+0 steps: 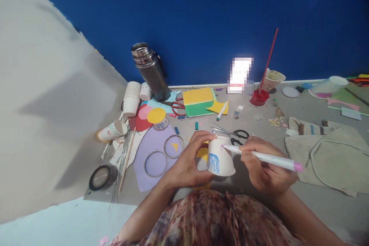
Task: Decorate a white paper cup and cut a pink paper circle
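Note:
A white paper cup [226,161], turned upside down, is held between the fingers and thumb of my left hand [190,159]. Blue scribbled lines mark its lower left side, and a small pink mark shows higher up. In my right hand [266,167] is a white felt-tip marker [272,159] with a pink end, its tip touching the cup near the pink mark. Just behind the cup lie black-handled scissors [240,133], partly hidden by it. Yellow paper [201,154] shows behind my left fingers.
To the left are purple paper [144,142] with rings, a roll of black tape [99,178] and stacked cups [132,98]. A dark flask [151,73] stands by the blue wall. A red cup [258,98] holds a stick; a cloth bag [337,161] lies right.

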`<state>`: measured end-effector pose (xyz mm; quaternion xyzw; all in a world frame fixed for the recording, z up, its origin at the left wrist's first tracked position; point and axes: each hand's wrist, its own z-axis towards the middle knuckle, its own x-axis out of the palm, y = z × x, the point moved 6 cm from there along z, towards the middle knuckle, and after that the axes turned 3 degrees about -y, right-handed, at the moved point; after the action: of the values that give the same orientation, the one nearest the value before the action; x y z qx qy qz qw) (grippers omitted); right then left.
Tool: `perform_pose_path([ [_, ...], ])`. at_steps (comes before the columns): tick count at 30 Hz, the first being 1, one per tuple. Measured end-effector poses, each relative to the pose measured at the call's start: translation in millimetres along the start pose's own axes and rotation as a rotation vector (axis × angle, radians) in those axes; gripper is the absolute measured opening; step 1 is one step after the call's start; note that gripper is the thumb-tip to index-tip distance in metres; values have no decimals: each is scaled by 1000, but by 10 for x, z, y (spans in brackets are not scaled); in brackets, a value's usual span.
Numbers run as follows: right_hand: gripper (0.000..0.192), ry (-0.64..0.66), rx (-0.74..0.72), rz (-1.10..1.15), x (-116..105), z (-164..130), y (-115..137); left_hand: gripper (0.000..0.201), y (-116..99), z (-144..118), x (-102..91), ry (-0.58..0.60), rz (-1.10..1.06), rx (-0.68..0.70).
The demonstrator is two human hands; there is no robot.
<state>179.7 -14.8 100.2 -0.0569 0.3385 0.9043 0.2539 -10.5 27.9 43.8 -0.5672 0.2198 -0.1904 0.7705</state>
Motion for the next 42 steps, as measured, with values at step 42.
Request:
perform_pose_path([
  [42, 18, -56, 5, -52, -39, -32, -5, 78, 9, 4, 8, -29, -26, -7],
])
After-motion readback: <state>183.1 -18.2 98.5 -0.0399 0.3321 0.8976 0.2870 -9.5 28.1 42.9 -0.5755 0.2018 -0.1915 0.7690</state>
